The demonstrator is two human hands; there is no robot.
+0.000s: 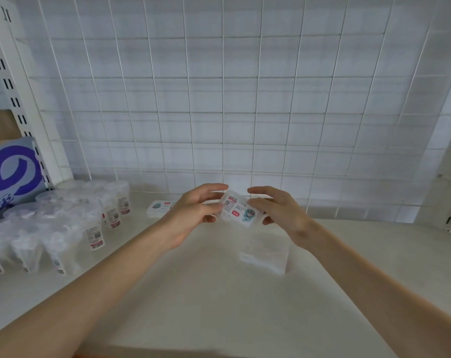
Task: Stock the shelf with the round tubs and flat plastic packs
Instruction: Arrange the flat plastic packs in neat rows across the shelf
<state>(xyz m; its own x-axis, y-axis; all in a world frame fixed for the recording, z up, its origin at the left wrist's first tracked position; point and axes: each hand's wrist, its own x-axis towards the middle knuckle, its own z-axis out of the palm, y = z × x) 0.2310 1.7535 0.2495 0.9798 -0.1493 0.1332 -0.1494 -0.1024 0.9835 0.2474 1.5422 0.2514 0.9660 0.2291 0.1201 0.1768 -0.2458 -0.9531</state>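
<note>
Both hands meet above the white shelf (219,306), holding one flat clear plastic pack (238,211) with a printed white, red and teal label between them. The left hand (193,210) has its grip clamped on the pack's left end, thumb and fingertips pinching it. The right hand (278,210) has its grip closed on the right end, fingers curled over the far edge and thumb underneath. The pack is tilted and clear of the shelf surface.

A second flat pack (159,208) lies on the shelf just left of the left hand, near the back. A third flat pack (264,254), almost see-through, lies on the shelf below the right wrist.

The round clear plastic tubs (64,218) with small labels stand crowded together at the shelf's left side. Behind them stand a purple-and-white box (9,174) and a slotted white upright (12,86). A white wire grid (219,99) forms the back.
</note>
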